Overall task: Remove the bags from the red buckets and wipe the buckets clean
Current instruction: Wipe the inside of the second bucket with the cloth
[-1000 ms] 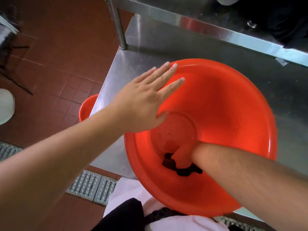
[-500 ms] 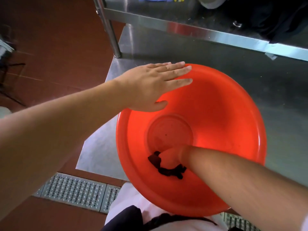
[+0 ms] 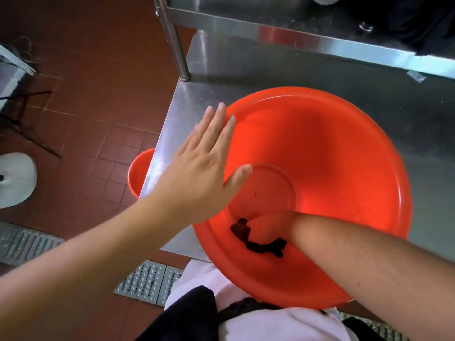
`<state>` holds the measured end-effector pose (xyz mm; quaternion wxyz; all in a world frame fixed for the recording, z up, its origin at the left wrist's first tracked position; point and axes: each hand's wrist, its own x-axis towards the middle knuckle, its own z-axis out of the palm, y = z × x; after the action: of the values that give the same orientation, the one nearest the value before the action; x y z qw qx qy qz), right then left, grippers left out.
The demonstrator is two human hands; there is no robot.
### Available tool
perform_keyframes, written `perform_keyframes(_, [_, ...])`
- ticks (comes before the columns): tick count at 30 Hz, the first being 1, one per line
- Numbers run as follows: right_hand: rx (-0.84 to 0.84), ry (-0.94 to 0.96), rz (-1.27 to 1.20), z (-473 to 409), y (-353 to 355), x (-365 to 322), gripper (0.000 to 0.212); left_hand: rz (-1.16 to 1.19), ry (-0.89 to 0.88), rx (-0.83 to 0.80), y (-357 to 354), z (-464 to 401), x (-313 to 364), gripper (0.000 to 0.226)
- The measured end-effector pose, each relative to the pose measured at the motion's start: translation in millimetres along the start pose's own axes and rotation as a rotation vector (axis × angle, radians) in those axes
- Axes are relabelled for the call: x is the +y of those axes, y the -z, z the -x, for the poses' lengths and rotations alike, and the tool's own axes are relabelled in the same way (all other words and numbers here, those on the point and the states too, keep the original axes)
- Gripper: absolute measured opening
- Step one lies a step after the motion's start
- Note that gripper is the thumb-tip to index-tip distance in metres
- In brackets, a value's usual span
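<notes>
A large red bucket (image 3: 332, 153) lies tilted toward me on the steel table (image 3: 258, 70), its mouth facing the camera. My left hand (image 3: 204, 168) rests flat on the bucket's left rim with straight fingers and the thumb inside. My right hand (image 3: 267, 223) reaches deep inside, near the bottom's lower edge, and presses a dark cloth (image 3: 256, 242) against the wall; its fingers are mostly hidden. No bag shows in this bucket.
A second red bucket (image 3: 139, 173) stands on the floor, half hidden by the table's left edge. A steel shelf (image 3: 295, 35) on a post (image 3: 174, 45) overhangs the table's back. Floor drain grates (image 3: 147, 281) run below; a white object (image 3: 14, 180) sits at far left.
My left hand slid from the top-left rim down to the left rim, fingers now pointing up. My right hand keeps the cloth low inside the bucket, shifted only slightly.
</notes>
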<state>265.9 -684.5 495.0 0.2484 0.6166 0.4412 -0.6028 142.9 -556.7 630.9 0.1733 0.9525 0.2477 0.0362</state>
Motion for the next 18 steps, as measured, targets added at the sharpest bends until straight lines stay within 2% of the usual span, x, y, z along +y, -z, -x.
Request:
perform_keyframes(6, [-0.033, 0.045, -0.019, 13, 0, 0, 0.039, -0.136, 0.079, 0.013, -15, 26, 14, 0.095])
perform_keyframes(10, [-0.058, 0.056, 0.028, 38, 5, -8, 0.021, -0.177, 0.071, 0.020, -16, 24, 9, 0.094])
perform_keyframes(13, [-0.033, 0.050, 0.042, 70, 1, -5, 0.025, -0.193, 0.061, 0.038, -16, 26, 5, 0.093])
perform_keyframes(15, [0.013, 0.097, 0.047, 102, -6, 3, 0.018, -0.201, 0.059, 0.049, -18, 26, 6, 0.092])
perform_keyframes(18, [0.075, 0.153, -0.094, 159, -13, 15, 0.023, -0.206, 0.054, 0.064, -21, 23, 8, 0.091])
